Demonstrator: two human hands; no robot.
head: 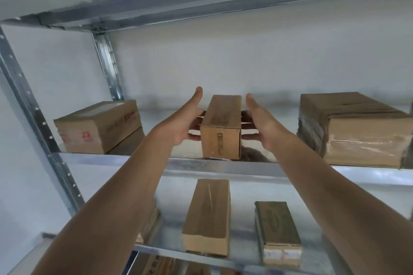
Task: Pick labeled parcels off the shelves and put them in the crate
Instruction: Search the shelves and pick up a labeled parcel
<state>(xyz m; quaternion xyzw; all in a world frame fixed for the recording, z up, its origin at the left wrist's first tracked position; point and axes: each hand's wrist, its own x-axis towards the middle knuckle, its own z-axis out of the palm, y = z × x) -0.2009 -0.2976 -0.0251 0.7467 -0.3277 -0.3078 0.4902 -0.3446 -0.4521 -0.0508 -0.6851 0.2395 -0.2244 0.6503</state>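
Note:
A narrow upright cardboard parcel [221, 127] stands end-on at the front of the upper metal shelf [125, 159]. My left hand [182, 123] is at its left side and my right hand [260, 123] at its right side. The fingers of both hands reach flat against the parcel's sides, and both thumbs point up, clear of the box. The fingertips are partly hidden behind the parcel. No crate is in view.
On the same shelf sit a taped box with red print [98, 127] at the left and a large flat wrapped box [357, 129] at the right. The lower shelf [245, 196] holds a long brown box [209, 216] and a dark green box [277, 230]. A shelf upright [35, 109] stands at the left.

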